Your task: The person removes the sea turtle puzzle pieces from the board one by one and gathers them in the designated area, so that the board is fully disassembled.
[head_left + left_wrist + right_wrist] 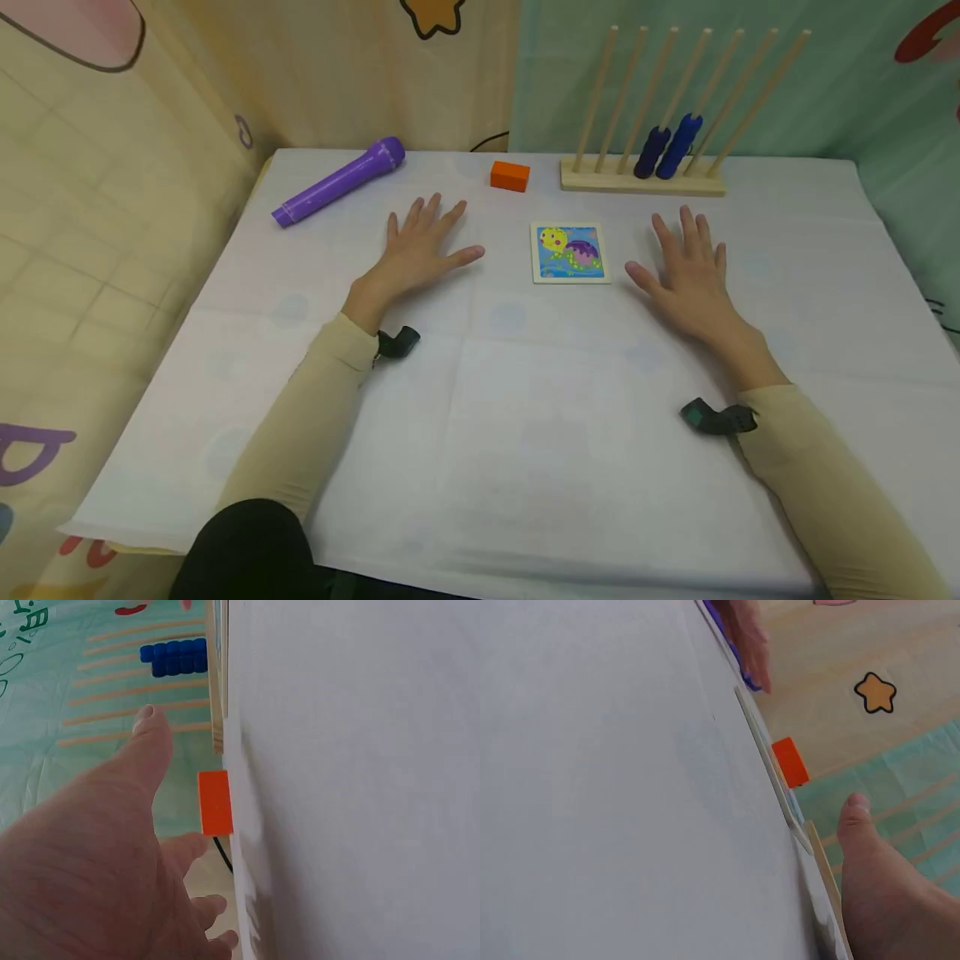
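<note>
My left hand [417,250] is spread palm down over the white table, fingers straight, holding nothing. The right hand [690,283] lies the same way on the other side, its fingers apart and holding nothing. Between the two, nearer the right thumb, is a square picture tile [571,253] with a yellow and purple turtle on blue. An orange block [510,176] sits behind the tile; in the left wrist view the block [215,802] shows beyond the left fingers. Just past the left fingertips lies a purple toy microphone [341,182], slanting to the left.
At the back right stands a wooden rack [643,182] with several upright rods, two of them carrying dark blue beads [679,147]. Patterned curtains [337,75] hang behind the white-covered table [525,433]. A black rounded shape [243,554] is at the front left edge.
</note>
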The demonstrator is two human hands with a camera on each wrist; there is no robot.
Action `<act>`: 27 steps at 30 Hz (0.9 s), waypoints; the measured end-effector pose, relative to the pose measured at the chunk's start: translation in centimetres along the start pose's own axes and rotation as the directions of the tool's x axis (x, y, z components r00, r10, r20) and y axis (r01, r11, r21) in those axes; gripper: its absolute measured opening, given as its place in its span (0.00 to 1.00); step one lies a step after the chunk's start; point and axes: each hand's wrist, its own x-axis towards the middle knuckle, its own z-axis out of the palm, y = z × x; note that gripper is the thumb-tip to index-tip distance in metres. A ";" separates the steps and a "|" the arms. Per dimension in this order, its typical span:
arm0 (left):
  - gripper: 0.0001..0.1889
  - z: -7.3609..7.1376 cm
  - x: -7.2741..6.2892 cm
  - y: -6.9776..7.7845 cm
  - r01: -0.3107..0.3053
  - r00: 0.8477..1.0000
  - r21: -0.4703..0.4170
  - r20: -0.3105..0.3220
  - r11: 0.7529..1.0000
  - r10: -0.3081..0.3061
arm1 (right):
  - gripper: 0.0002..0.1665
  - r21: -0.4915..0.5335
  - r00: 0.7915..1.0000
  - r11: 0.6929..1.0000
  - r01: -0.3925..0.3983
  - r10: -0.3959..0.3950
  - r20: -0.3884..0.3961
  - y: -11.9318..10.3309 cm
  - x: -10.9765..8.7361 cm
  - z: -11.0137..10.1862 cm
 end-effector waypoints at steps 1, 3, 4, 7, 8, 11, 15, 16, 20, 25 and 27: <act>0.50 0.2 0.2 0.3 -0.006 1.000 -0.006 0.011 1.000 0.006 | 0.55 0.011 1.000 1.000 0.003 -0.003 0.002 -0.3 0.3 0.2; 0.51 0.6 0.7 0.9 -0.017 0.999 -0.016 0.031 1.000 0.017 | 0.55 0.031 1.000 0.999 0.011 -0.011 0.006 -0.7 1.0 0.8; 0.51 0.8 0.9 1.2 -0.025 0.999 -0.020 0.039 1.000 0.025 | 0.55 0.039 1.000 0.999 0.013 -0.013 0.010 -1.0 1.3 1.0; 0.52 1.4 1.6 2.1 -0.042 0.998 -0.023 0.052 0.999 0.044 | 0.54 0.062 1.000 0.998 0.031 -0.031 0.003 -1.6 2.1 1.7; 0.52 1.6 1.7 2.3 -0.048 0.997 -0.024 0.053 0.999 0.050 | 0.54 0.070 0.999 0.997 0.038 -0.038 -0.003 -1.9 2.3 1.9; 0.52 2.0 2.2 3.2 -0.071 0.996 -0.024 0.050 0.997 0.073 | 0.51 0.097 0.998 0.994 0.053 -0.050 -0.029 -2.5 3.0 2.3; 0.53 2.5 2.7 4.5 -0.110 0.993 -0.024 0.039 0.994 0.111 | 0.45 0.158 0.993 0.983 0.089 -0.077 -0.085 -3.5 4.0 2.8; 0.54 2.7 2.8 4.7 -0.116 0.992 -0.019 0.040 0.993 0.116 | 0.43 0.170 0.991 0.980 0.105 -0.089 -0.100 -3.7 4.2 2.9; 0.59 3.4 3.3 5.4 -0.140 0.989 0.015 0.047 0.990 0.139 | 0.34 0.207 0.983 0.966 0.155 -0.129 -0.133 -4.8 5.0 3.5; 0.63 3.9 3.8 6.0 -0.177 0.983 0.042 0.059 0.983 0.175 | 0.26 0.217 0.979 0.960 0.180 -0.152 -0.138 -6.0 5.8 3.9; 0.63 3.8 4.0 6.2 -0.186 0.981 0.052 0.058 0.981 0.183 | 0.24 0.223 0.977 0.956 0.189 -0.161 -0.138 -6.6 6.2 3.9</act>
